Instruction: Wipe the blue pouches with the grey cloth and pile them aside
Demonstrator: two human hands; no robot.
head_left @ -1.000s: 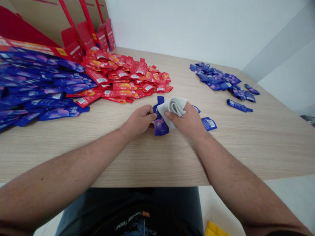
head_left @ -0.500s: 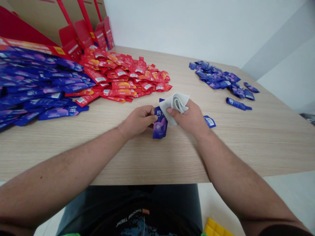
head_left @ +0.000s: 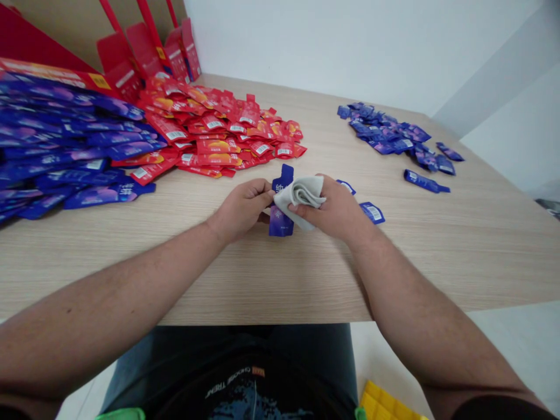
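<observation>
My left hand (head_left: 245,210) pinches a blue-purple sachet (head_left: 280,224) by its left edge, holding it upright just above the table. In my right hand (head_left: 336,210) is a folded pale grey cloth (head_left: 301,195), pressed against the front of that sachet and covering part of its print. Two more blue sachets lie by my right hand: one with a barcode (head_left: 371,212) beside the wrist, another (head_left: 347,186) partly hidden behind the knuckles.
A large heap of blue sachets (head_left: 79,146) lies at the left, against a heap of red sachets (head_left: 227,131). Red cartons (head_left: 144,49) stand behind them. A smaller blue pile (head_left: 389,133) sits at the back right, with a single sachet (head_left: 425,181) in front. The wooden table (head_left: 210,274) ends before my lap.
My right hand has slid the cloth left and down across the sachet, uncovering its top spout end. Another blue sachet now shows behind my right hand. The view has shifted slightly.
</observation>
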